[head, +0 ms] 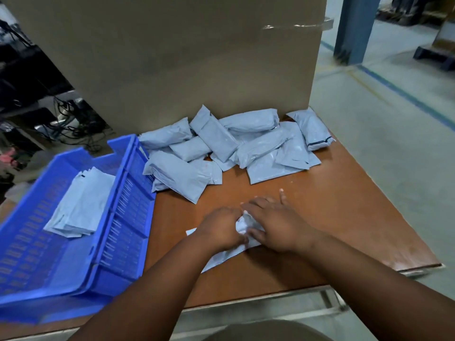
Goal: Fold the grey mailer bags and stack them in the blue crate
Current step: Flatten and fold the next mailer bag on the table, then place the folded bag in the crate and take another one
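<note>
Both hands, left hand and right hand, grip one crumpled grey mailer bag on the brown worktop. Blue crate at nine o'clock holds folded bags; unfolded pile at twelve.

My left hand and right hand meet knuckle to knuckle on the mailer bag — fingers curled, pinching it.

cardboard box, brown table, blue post
</note>
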A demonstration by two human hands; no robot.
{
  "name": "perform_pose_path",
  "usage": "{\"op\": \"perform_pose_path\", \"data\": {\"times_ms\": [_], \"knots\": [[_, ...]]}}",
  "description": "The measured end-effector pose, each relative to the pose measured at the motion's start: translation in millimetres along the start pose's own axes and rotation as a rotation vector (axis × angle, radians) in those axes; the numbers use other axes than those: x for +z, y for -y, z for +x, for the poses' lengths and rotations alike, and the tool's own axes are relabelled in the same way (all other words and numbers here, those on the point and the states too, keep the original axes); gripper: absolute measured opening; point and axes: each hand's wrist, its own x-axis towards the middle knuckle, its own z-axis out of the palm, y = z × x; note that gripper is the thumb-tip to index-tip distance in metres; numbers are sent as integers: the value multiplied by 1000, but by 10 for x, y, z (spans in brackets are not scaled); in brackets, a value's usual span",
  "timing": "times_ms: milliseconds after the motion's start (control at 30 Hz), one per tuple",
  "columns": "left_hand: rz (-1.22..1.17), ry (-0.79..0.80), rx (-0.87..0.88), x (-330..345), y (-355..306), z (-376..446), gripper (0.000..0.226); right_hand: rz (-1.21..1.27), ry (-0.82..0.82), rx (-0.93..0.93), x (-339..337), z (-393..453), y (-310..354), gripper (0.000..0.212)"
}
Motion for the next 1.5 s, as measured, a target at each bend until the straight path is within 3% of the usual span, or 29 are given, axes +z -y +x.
{"op": "perform_pose_path", "data": {"times_ms": [100, 233, 333, 433, 500, 833, 967, 1100, 1300, 1500], "knots": [[-4, -87, 3, -290, 119, -71, 47, -6, -27, -98, -300, 309, 66, 58], [138, -217, -39, -768, 319, -228, 51, 75, -92, -173, -685, 797, 288, 67], [34, -272, -102, -1075, 562, -360, 56, 189, -83, -265, -1015, 1174, 564, 60], [42, -347, -162, -1413, 837, -506, 51, 89, -136, -381, -1354, 1614, 875, 26], [48, -428, -194, -1651, 1022, -603, 43, 11, -173, -385, -1510, 1924, 1073, 16], [-17, -620, -520, -2276, 2517, -1518, 24, -316, -281, -465, -1761, 3241, 2391, 14], [-29, -602, -614, -2176, 3066, -1756, 30, -377, -246, -470, -1643, 3663, 2845, 19], [-93, -486, -680, -1922, 3481, -1693, 38, -361, -144, -433, -1326, 4133, 3210, 22], [-147, -260, -739, -1644, 3809, -1329, 31, -303, 67, -137, -734, 4717, 3387, 28], [-164, -193, -844, -1493, 4152, -997, 21, -204, 208, -13, -386, 4930, 3492, 34]]}}
